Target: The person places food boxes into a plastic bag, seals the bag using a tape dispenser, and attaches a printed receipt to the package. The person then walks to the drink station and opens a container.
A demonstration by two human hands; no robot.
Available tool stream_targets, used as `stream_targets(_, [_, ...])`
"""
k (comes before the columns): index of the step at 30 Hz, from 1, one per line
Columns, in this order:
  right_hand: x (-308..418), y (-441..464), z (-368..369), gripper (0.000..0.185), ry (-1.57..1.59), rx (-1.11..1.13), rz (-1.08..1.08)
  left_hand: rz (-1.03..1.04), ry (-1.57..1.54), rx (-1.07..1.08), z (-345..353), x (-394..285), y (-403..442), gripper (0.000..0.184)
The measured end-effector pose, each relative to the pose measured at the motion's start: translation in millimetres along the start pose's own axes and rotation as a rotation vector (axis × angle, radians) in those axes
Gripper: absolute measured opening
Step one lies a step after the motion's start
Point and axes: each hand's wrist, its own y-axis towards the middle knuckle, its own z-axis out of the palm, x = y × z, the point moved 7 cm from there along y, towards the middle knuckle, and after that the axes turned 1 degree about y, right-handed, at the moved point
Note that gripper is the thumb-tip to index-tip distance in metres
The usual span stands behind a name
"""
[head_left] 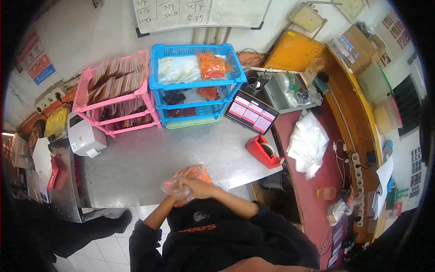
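A clear plastic bag with orange contents or print (198, 173) is at the front edge of the steel table (131, 174). My right hand (195, 187) is closed on the upper part of this bag. Beside it, my left hand (180, 176) is partly covered by the right hand and the plastic, and its fingers are wrapped round the bag. Some crumpled clear plastic sticks out to the left of both hands.
Pink racks (146, 100) of packets and blue racks (156, 86) of bags line the back. A tablet (252, 113), a red tape dispenser (260, 152), a label printer (86, 136) and white bags (308, 143) stand around. Another person's dark-clothed leg (86, 231) shows lower left.
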Motion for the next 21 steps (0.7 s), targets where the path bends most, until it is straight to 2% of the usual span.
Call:
stream_targets(1, [12.7,-5.7,-7.8,0.013,0.102,0.151,-0.191,0.003,-0.004,0.01,7.1,-3.7,-1.9,0.03])
stream_targets(3, [-17.1,0.1,-40.0,0.012,0.279,0.237,0.065,-0.356,0.03,-0.059,12.6,12.8,0.5,0.027])
stream_targets(4, [-35.4,3.5,-40.5,0.012,0.279,0.237,0.066,-0.356,0.03,-0.059,10.2,10.1,3.1,0.027])
stream_targets(6, [-51.2,2.5,-80.6,0.014,-0.358,-0.457,-0.158,-0.418,0.215,0.306,24.2,8.4,2.8,0.024])
stream_targets(7, [-59.3,-3.8,-70.3,0.014,-0.353,-0.462,-0.151,-0.415,0.214,0.315,26.0,10.9,1.0,0.024])
stream_targets(9, [-76.7,-35.1,-62.5,0.012,-0.167,-0.772,0.074,-0.232,0.283,0.134,22.8,10.1,6.0,0.02])
stream_targets(10, [-80.3,-53.5,-53.5,0.012,-0.153,-0.89,0.184,-0.246,0.277,0.137,33.4,14.5,5.1,0.02])
stream_targets(11, [-74.8,-66.6,-40.7,0.012,-0.147,-0.881,0.194,-0.271,0.281,0.008,36.6,18.6,5.1,0.019])
stream_targets(12, [-70.4,-82.4,-36.7,0.016,-0.146,-0.964,0.197,-0.29,0.289,-0.124,29.2,18.7,11.0,0.018])
stream_targets(13, [-69.3,-95.0,-38.9,0.021,-0.145,-1.049,0.202,-0.293,0.29,-0.118,28.6,18.3,13.6,0.018])
stream_targets(14, [-73.2,-100.5,-45.2,0.021,-0.141,-1.05,0.211,-0.288,0.173,-0.038,24.1,10.4,20.9,0.018])
stream_targets(16, [-101.6,-99.4,-59.3,0.029,0.007,-0.831,0.359,-0.285,0.048,0.048,34.1,8.9,19.7,0.018])
stream_targets(17, [-107.2,-89.4,-73.2,0.034,-0.053,-0.755,0.326,-0.217,0.046,0.154,53.6,11.8,12.4,0.018])
stream_targets(18, [-89.7,-68.7,-92.0,0.03,-0.237,-0.656,0.289,-0.147,0.046,0.257,70.9,12.4,5.8,0.018])
stream_targets(19, [-55.4,-41.2,-107.8,0.024,-0.299,-0.698,0.033,-0.152,0.046,0.26,79.3,11.4,1.8,0.018])
stream_targets(20, [-27.0,-16.7,-111.1,0.019,-0.36,-0.736,-0.226,0.003,0.008,0.219,85.8,-3.8,2.0,0.017])
stream_targets(21, [-20.6,7.4,-97.1,0.014,-0.383,-0.559,-0.375,0.16,-0.03,0.177,89.6,-20.6,5.1,0.017])
